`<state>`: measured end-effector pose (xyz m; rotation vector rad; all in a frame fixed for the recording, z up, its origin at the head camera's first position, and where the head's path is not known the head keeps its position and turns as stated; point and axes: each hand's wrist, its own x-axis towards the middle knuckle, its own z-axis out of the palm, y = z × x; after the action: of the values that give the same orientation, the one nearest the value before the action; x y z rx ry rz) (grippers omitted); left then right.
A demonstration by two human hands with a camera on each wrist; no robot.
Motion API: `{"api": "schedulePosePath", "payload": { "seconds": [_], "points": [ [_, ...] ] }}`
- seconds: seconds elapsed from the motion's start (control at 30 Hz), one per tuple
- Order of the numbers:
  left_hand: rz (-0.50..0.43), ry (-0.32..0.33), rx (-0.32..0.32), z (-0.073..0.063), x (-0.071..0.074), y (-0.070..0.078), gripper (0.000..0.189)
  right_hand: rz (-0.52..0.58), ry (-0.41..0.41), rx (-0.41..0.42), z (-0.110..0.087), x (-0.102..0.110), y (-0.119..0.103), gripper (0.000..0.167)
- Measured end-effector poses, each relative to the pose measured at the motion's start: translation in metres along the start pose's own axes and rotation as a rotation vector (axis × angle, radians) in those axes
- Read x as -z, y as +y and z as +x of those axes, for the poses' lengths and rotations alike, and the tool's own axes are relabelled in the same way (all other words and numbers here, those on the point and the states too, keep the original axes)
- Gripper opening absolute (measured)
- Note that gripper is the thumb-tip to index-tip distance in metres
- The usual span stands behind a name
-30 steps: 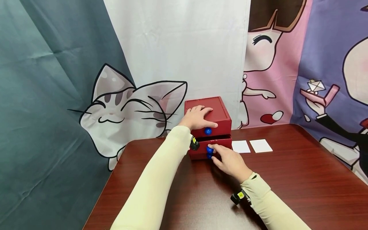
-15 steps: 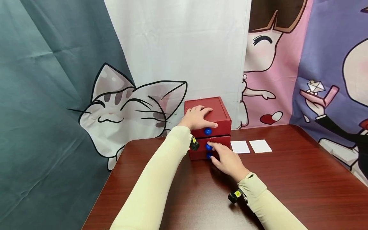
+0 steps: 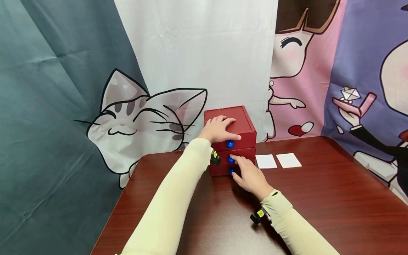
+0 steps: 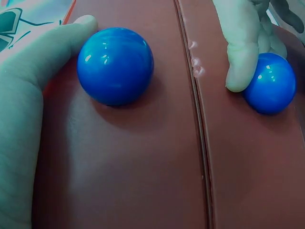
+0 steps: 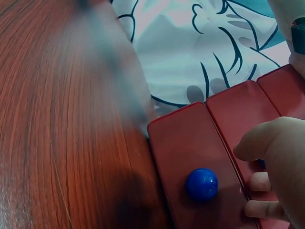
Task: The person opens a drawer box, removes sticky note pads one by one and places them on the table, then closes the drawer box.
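Observation:
A red cabinet point(image 3: 240, 120) with blue ball knobs stands on the table, its drawers flush. My left hand point(image 3: 218, 129) lies spread over the cabinet's top left, thumb along the front above the top knob point(image 4: 116, 66). At the middle drawer is my right hand point(image 3: 253, 177), its index fingertip touching the upper side of the middle knob point(image 4: 270, 83). The right thumb sits lower, overlapping the bottom knob point(image 5: 201, 184) in the head view. In the right wrist view, the right hand's digits point(image 5: 264, 138) hide most of the middle knob.
Two white square cards point(image 3: 266, 161) lie side by side on the brown wooden table point(image 3: 334, 184), right of the cabinet. Behind hangs a printed curtain point(image 3: 204, 46) with cartoon figures.
The middle drawer has slid back into the cabinet until flush, closing the dark gap above it. My right hand has moved slightly forward and left with it. My left hand has stayed put.

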<state>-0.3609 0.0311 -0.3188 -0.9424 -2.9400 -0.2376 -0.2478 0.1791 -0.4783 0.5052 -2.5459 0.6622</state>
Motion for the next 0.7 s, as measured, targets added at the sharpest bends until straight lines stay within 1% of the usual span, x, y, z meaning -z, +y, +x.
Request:
{"api": "schedulePosePath", "payload": {
  "seconds": [0.17,0.4,0.57,0.7],
  "points": [
    [0.004,-0.008,0.000,0.0005,0.0004,0.0002,0.086,0.014,0.003,-0.011,0.0006,-0.0013,-0.0009,0.063],
    [0.004,-0.013,0.006,-0.0001,0.0000,-0.0010,0.086,0.073,-0.007,-0.047,0.0026,-0.0052,-0.0030,0.062],
    [0.006,-0.023,0.013,-0.0006,0.0003,-0.0007,0.086,0.121,-0.001,-0.044,0.0036,-0.0084,-0.0029,0.062],
    [0.013,-0.028,0.010,0.0002,0.0012,0.0003,0.086,0.140,0.028,-0.025,0.0046,-0.0099,-0.0031,0.061]
  ]
}}
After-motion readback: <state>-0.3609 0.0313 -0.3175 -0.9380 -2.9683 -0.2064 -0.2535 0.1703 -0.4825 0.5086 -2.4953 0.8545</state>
